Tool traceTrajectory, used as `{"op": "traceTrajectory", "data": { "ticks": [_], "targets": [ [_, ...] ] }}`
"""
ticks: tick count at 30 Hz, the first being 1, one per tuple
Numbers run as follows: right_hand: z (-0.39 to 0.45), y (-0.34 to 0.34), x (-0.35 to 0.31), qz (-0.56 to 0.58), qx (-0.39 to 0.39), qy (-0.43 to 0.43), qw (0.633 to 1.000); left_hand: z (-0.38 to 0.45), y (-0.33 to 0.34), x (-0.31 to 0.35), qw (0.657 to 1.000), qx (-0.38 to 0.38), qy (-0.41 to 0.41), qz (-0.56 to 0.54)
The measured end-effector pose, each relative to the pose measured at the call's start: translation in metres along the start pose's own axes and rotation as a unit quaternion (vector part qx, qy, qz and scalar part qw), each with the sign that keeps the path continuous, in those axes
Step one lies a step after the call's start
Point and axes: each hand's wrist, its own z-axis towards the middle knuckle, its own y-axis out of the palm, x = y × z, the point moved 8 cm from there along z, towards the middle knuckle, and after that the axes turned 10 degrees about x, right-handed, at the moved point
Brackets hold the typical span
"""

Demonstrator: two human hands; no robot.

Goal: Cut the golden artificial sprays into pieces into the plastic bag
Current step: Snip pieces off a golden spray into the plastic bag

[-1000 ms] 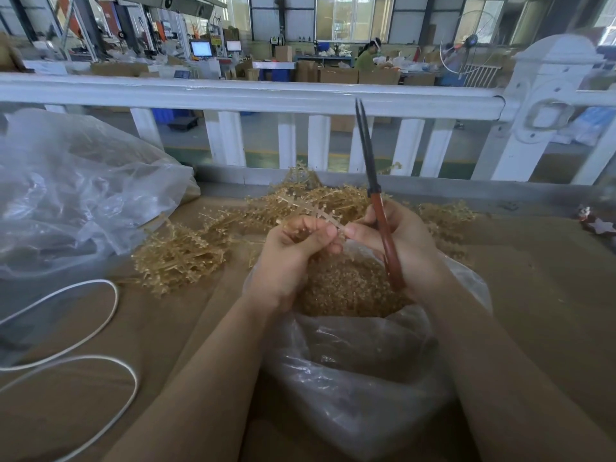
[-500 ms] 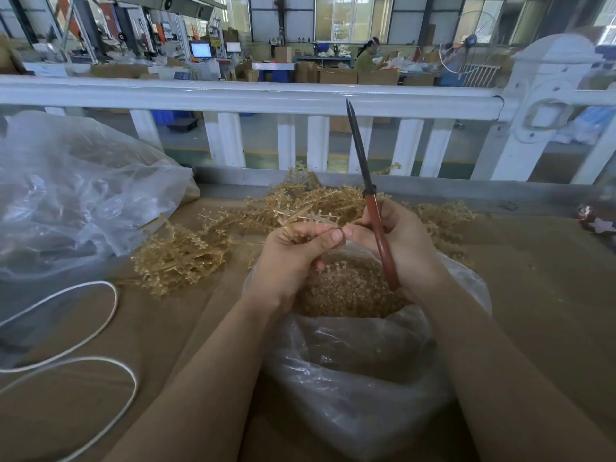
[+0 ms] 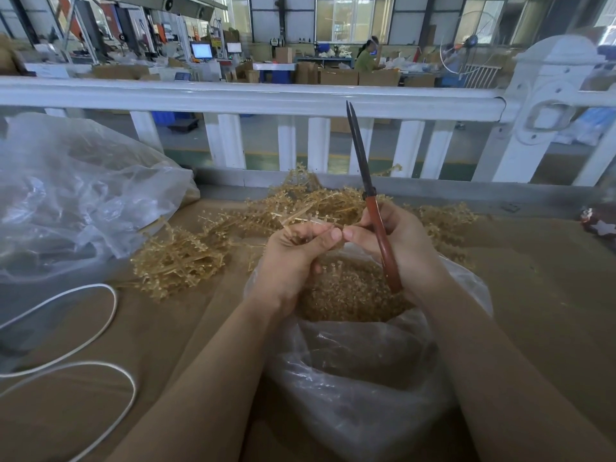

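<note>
A clear plastic bag [image 3: 360, 371] stands open in front of me, with golden cut pieces [image 3: 350, 291] heaped inside. Above its mouth my left hand [image 3: 293, 258] pinches a thin golden spray [image 3: 310, 219] between thumb and fingers. My right hand [image 3: 400, 241] grips red-handled scissors [image 3: 376, 208], blades closed and pointing up toward the railing; its thumb tip meets the left thumb. A pile of uncut golden sprays [image 3: 186, 255] lies on the brown table beyond and to the left of the bag.
A large crumpled clear bag [image 3: 76, 195] fills the left side. A white cord [image 3: 100, 328] loops over the table at lower left. A white railing [image 3: 266, 98] runs along the far edge. A small red and white ornament [image 3: 596, 223] sits at far right.
The scissors have tilted slightly, tips swinging a little left then back upright. My left hand has drawn the spray lower into its fingers; both hands stay above the bag.
</note>
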Motion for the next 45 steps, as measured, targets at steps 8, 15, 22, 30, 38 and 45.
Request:
{"op": "traceTrajectory", "data": {
  "ticks": [8, 15, 22, 30, 38, 45],
  "targets": [
    [0.004, -0.013, 0.006, -0.21, -0.009, -0.025, 0.977, 0.004, -0.016, 0.003, 0.994, 0.078, 0.038, -0.063],
    [-0.008, -0.003, 0.009, -0.383, -0.028, -0.127, 0.915, 0.005, -0.028, 0.006, 0.987, 0.138, 0.08, 0.021],
    [-0.009, -0.008, 0.005, -0.41, 0.011, -0.155, 0.899, 0.008, -0.027, 0.003, 0.987, 0.125, 0.085, 0.053],
    [-0.007, -0.01, 0.007, -0.428, 0.026, -0.156, 0.89, 0.005, -0.022, 0.01, 0.992, 0.11, 0.066, 0.01],
    [-0.009, -0.01, 0.005, -0.421, 0.031, -0.158, 0.893, 0.005, -0.022, 0.012, 0.991, 0.101, 0.076, 0.039],
    [-0.009, -0.011, 0.004, -0.425, 0.035, -0.158, 0.891, 0.003, -0.018, 0.017, 0.992, 0.068, 0.095, 0.055]
  ]
}}
